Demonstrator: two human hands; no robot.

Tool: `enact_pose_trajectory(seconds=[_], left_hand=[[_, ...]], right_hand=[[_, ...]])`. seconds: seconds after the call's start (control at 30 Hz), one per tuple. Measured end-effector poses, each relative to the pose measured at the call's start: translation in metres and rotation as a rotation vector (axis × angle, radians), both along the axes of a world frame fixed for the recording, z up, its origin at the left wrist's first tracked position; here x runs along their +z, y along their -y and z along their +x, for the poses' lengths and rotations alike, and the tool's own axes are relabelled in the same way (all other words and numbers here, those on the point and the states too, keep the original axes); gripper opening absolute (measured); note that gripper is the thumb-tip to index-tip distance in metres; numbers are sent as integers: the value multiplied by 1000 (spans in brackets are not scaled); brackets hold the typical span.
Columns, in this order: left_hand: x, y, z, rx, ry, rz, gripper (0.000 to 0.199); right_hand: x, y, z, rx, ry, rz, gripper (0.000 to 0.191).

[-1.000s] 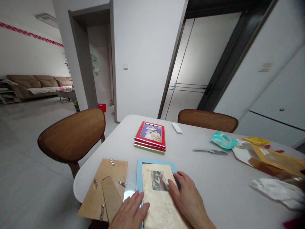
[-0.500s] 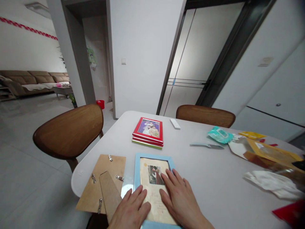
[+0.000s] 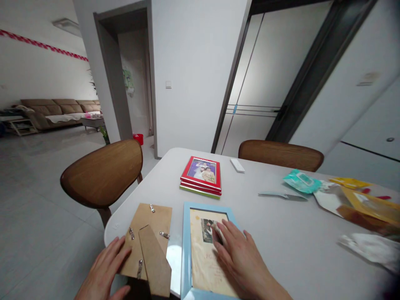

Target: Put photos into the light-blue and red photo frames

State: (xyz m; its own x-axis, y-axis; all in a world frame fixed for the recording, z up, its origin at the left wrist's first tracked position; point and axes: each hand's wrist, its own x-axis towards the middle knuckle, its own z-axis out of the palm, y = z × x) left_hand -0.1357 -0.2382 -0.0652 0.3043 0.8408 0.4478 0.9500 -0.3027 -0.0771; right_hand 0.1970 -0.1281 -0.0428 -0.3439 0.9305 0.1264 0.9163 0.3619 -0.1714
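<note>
A light blue picture frame (image 3: 186, 250) lies flat near the table's front edge, with a cream sheet (image 3: 203, 266) bearing a small photo inside it. My right hand (image 3: 239, 254) rests over the sheet's right side, fingers apart and slightly bent; its fingertips cover part of the photo. To the left is a brown backing board (image 3: 164, 214) with metal clips and a stand flap (image 3: 154, 262). My left hand (image 3: 108, 266) is at the board's left edge, fingers spread and touching it.
Behind the blue frame sits a stack of red and green frames (image 3: 201, 174). A white box (image 3: 237, 165), a knife (image 3: 283, 195), a teal packet (image 3: 301, 181), yellow packaging (image 3: 365, 208) and white tissue (image 3: 371, 250) lie rightward. Two wooden chairs (image 3: 106, 175) (image 3: 281, 155) border the table.
My left hand has moved left from the blue frame to the backing board. My right hand stays over the sheet, its fingers more bent. The view has shifted slightly left.
</note>
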Motion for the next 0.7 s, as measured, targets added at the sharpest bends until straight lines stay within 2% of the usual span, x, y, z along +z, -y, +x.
enact_pose_trajectory(seconds=[0.1,0.27,0.37,0.43,0.57,0.63,0.7], left_hand=[[-3,2,10,-25,28,19,53],[-4,-9,36,-59,138,32,48],[-1,-16,51,-149,185,24,47],[2,-19,56,-154,188,14,47],[4,-15,46,-71,151,-17,46],[0,-11,35,-55,99,-57,52],[-6,-10,23,-37,35,-110,60]], right_hand=[[1,-2,15,-131,-25,25,45],[-5,-4,31,-308,-125,-126,55],[-3,-6,33,-361,-277,-180,59],[-1,-6,33,-371,-435,-241,61],[0,-2,35,-309,-711,-353,66],[-1,-1,34,-300,-703,-338,67],[-1,-1,32,-298,-604,-288,67]])
